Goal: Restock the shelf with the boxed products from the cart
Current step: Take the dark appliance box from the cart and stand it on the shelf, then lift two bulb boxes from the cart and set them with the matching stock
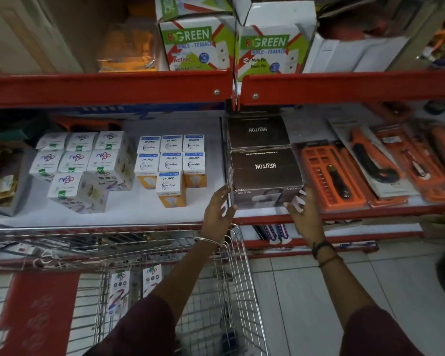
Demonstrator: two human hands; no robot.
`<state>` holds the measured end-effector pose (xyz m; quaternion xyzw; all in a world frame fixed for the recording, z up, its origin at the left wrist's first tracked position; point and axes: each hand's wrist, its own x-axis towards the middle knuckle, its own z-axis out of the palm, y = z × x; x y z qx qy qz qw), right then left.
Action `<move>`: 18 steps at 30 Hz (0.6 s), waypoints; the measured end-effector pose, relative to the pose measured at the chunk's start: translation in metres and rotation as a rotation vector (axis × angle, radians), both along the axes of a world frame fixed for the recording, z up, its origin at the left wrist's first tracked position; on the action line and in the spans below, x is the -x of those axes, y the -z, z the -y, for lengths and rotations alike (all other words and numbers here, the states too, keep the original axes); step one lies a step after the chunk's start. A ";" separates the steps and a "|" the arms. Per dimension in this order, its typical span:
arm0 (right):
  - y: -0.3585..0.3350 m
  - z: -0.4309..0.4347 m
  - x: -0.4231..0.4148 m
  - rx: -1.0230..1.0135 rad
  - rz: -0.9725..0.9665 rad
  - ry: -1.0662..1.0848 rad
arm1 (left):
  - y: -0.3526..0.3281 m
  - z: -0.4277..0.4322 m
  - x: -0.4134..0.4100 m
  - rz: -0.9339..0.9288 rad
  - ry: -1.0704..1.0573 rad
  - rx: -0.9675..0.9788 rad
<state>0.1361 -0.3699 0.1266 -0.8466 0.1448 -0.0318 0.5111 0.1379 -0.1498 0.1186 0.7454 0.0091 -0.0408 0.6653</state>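
Both hands are at the front brown box (266, 173) on the middle shelf (149, 214): the left hand (219, 206) is spread open against its left front corner, and the right hand (303, 209) lies with loose fingers at its right front corner, neither closed around it; whether the right fingers actually touch the carton is hard to tell. This box stands at the shelf's front edge, with a second brown box (258, 132) touching it behind. Just to the right, orange tool packs (332, 173) lie flat, close against the box's side. To the left, past a bare strip of shelf, stand small bulb boxes (171, 163) and, farther left, white cube boxes (82, 163). Above, green-and-white boxes (198, 44) sit on the upper shelf. Below the left forearm is the wire cart (239, 278), holding two small white boxes (135, 286).
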 end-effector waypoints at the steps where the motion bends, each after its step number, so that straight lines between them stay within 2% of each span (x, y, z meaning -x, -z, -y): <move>1: -0.003 -0.004 0.008 0.025 0.021 0.029 | -0.003 -0.006 0.006 0.029 0.002 -0.032; 5: -0.016 -0.038 0.060 0.138 0.127 0.131 | -0.011 -0.051 0.049 0.166 -0.022 -0.102; 7: -0.015 -0.066 0.090 0.201 0.160 0.065 | -0.004 -0.088 0.078 0.204 -0.020 -0.178; 10: -0.006 -0.119 0.127 0.209 0.134 -0.145 | 0.022 -0.149 0.121 0.113 -0.052 -0.325; 12: 0.007 -0.159 0.144 0.168 0.016 -0.325 | 0.044 -0.187 0.148 -0.008 -0.081 -0.411; 14: 0.030 -0.198 0.155 0.190 -0.205 -0.540 | 0.071 -0.222 0.171 -0.140 -0.055 -0.536; 18: 0.098 -0.263 0.168 0.266 -0.538 -0.933 | 0.135 -0.280 0.208 -0.448 0.141 -0.757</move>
